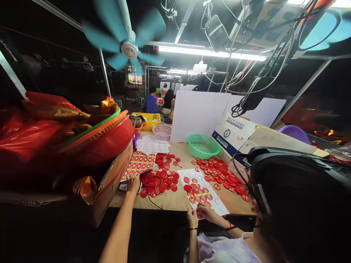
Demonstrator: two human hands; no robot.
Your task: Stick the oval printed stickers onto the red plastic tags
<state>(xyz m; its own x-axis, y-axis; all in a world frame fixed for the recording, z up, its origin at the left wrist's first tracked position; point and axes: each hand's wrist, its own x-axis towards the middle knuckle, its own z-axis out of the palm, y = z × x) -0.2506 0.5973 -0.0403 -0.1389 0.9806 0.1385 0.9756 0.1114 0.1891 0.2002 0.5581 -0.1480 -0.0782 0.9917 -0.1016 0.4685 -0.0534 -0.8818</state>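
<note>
My left hand (133, 183) reaches in from the lower left, its fingers bent and close together at the near edge of a red printed sheet (141, 160). What lies under the fingers is hidden. By my wrist is a pale device (123, 186), partly covered, and a black cable (150, 197) loops beside it. To the right of my hand lies a pile of round red discs (163, 180). My right hand is out of view.
At right, a co-worker's hands (204, 212) work over a white sheet (216, 199) with circle outlines and red discs. More discs (219, 171) lie behind, near a green basket (203, 146). Stacked baskets (109, 135) and a carton (116, 175) border my left. A fan (129, 50) hangs above.
</note>
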